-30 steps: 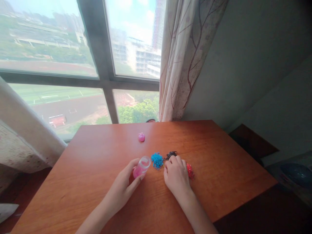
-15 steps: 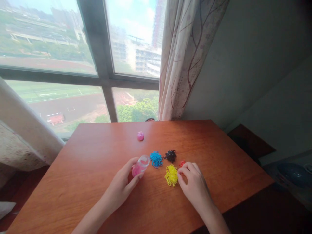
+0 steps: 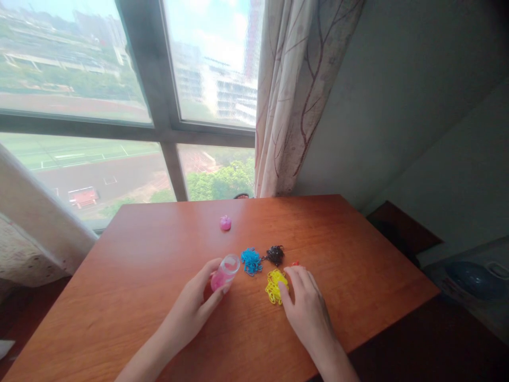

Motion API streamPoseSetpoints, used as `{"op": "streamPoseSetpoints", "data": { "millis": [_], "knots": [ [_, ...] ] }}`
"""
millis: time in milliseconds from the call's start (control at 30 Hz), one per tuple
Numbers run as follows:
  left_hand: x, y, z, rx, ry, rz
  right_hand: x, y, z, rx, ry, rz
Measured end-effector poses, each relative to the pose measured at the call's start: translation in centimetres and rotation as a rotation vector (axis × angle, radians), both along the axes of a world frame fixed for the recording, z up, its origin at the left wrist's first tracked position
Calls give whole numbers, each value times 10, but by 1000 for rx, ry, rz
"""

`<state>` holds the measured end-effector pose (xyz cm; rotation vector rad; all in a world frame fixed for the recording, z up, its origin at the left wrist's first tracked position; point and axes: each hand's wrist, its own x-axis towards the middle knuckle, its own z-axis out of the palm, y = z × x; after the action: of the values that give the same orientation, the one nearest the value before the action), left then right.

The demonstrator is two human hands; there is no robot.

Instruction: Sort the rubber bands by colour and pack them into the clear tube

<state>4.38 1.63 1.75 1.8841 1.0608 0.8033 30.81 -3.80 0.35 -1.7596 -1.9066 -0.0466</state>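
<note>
My left hand (image 3: 199,294) is closed around a small clear jar (image 3: 230,266), tilted with its open mouth up and to the right. Pink shows in the lower part of the jar, and a reddish patch is visible near its mouth. My right hand (image 3: 308,305) hovers at the right edge of a pile of yellow rubber bands (image 3: 274,287), thumb and fingers apart, nothing visible between them. Behind its fingers a bit of a red pile (image 3: 295,263) peeks out, mostly hidden. Blue rubber bands (image 3: 252,261) lie right of the jar, beside a black pile (image 3: 275,255).
A small pink rounded piece (image 3: 225,223) sits toward the back of the wooden table (image 3: 159,254). Behind the table are a window (image 3: 167,132) and a patterned curtain (image 3: 286,106). The table's right edge drops to a dark area.
My right hand's thumb and fingers have spread from a pinch near the red pile. The whole view has shifted slightly; my left hand still holds the jar.
</note>
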Motion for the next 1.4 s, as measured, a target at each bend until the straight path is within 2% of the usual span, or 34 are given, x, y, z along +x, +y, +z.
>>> {"op": "streamPoseSetpoints", "data": {
  "millis": [267, 767, 1100, 1200, 1267, 1400],
  "knots": [
    [1, 1, 3, 22, -35, 27, -32, 10, -10, -52, -195, -77],
    [2, 1, 6, 17, 16, 5, -37, 21, -12, -124, -314, -93],
    [2, 1, 4, 13, 28, -8, -37, 19, -30, -65, -334, -33],
    [2, 1, 5, 14, 31, -11, -35, 19, -33, -38, -266, 28],
    [2, 1, 5, 19, 31, -1, -32, 20, -34, -24, -146, 58],
    [1, 0, 5, 29, 23, 7, -25, 26, -32, -25, 350, 82]
  ]
}}
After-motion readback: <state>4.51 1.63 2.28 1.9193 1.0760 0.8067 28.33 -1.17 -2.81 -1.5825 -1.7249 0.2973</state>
